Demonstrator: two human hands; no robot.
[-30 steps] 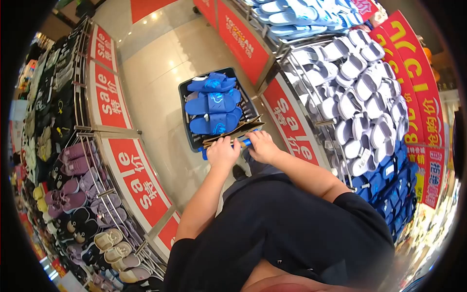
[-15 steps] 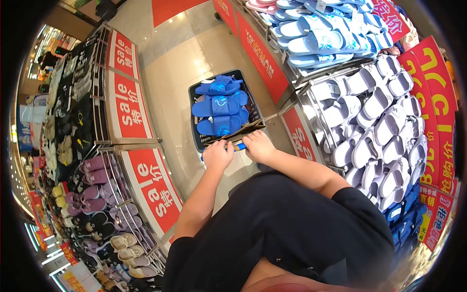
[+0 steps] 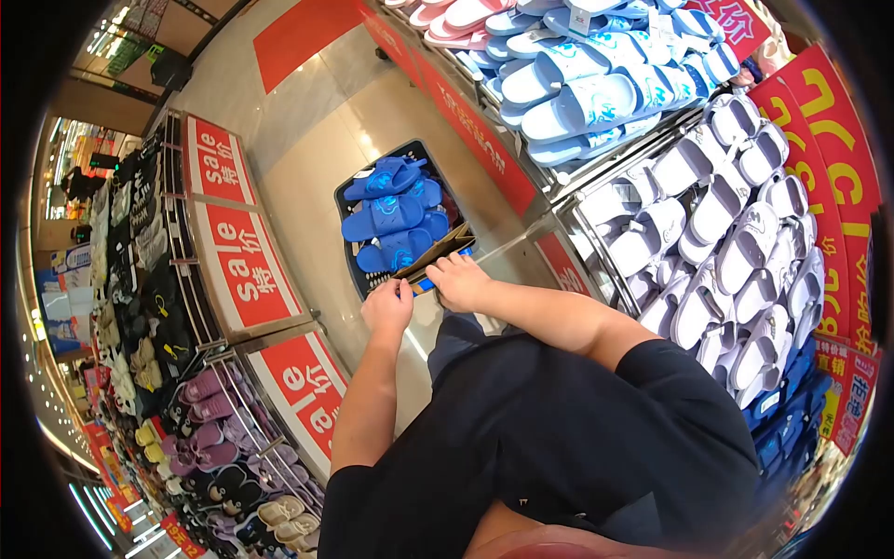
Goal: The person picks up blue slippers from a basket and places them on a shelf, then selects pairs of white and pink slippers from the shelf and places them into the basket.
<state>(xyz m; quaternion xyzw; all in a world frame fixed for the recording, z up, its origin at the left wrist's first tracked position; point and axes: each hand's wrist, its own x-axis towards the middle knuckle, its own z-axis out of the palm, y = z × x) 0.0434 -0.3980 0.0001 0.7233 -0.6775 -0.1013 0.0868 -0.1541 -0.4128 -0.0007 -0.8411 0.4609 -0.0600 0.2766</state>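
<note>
A dark cart basket stands ahead of me, holding several blue slippers in rows. Brown cardboard leans along its near side. My left hand is closed round the left part of the blue cart handle. Closed on the same handle, to the right and beside the cardboard, is my right hand. Parts of the handle are hidden under the fingers.
Left, racks of shoes carry red sale signs. Right, racks hold light blue slippers and pale grey slippers, with a red panel along the aisle. Tiled floor runs ahead.
The cart and both hands have shifted left in view, and the cart now sits at a tilt. The right-hand racks look nearer. Both hands remain on the handle.
</note>
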